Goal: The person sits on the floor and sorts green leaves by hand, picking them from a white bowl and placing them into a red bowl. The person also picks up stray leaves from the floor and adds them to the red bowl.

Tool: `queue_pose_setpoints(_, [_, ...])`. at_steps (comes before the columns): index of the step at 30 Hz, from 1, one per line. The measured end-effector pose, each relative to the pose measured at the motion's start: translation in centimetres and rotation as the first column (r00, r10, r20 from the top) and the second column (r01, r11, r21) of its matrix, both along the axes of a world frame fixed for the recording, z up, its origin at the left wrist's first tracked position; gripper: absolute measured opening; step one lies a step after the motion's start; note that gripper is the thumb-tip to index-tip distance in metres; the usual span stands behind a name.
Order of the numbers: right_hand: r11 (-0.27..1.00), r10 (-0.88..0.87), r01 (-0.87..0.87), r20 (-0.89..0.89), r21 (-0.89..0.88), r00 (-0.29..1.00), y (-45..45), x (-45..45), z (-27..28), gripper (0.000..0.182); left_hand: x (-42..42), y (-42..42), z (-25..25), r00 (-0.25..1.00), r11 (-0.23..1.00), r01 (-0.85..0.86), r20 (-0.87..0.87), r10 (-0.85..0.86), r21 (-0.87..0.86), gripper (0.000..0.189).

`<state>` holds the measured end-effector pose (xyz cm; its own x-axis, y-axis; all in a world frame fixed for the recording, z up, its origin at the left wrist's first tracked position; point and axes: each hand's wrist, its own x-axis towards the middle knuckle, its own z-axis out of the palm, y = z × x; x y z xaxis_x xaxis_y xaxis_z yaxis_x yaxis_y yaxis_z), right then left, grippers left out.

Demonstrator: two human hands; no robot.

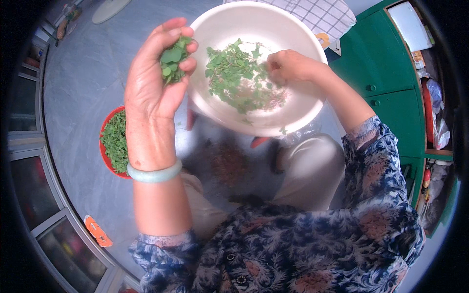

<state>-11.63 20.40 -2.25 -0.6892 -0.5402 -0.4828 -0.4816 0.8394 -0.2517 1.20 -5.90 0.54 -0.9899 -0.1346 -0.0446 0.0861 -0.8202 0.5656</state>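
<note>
A bunch of small green leaves (172,60) lies in my left hand (152,69), its fingers curled around them beside the rim of a white basin (307,106). Inside that basin, leafy greens with thin stems (234,69) are spread over the bottom. My right hand (291,66) reaches into the basin from the right, fingers bent down at the edge of the greens. Whether it pinches any stem is hidden by the hand and by blur. A red-rimmed bowl (103,146) full of similar greens (115,143) stands on the floor, partly behind my left wrist.
Dark plant scraps (229,163) lie on the grey floor (84,84) between my legs. At right stands a green cabinet (388,77) with open shelves. A checked cloth (322,16) is behind the basin. An orange item (97,231) lies near the glazed doors (36,186) at left.
</note>
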Motion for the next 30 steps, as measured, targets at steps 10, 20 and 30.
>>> queue_pose_setpoints(10, [0.973, -0.046, 0.056, 0.051, -0.223, 0.998, -1.3, -1.9, -1.9, 0.009, -0.6, 0.5, -0.1, 0.999, 0.999, 0.041, 0.026, -0.041, -0.013, 0.022])
queue_pose_setpoints(20, [0.918, -0.114, 0.224, 0.323, -0.328, 0.94, -1.1, -2.1, 1.0, 0.013, -0.5, 0.3, -0.5, 0.999, 0.999, 0.04, 0.027, -0.039, -0.017, 0.023])
queue_pose_setpoints(30, [0.999, 0.049, -0.049, 0.049, -0.003, 0.998, 0.7, -2.6, 0.8, 0.012, -0.6, 0.4, -0.3, 0.999, 1.0, 0.017, 0.049, -0.016, -0.014, 0.022])
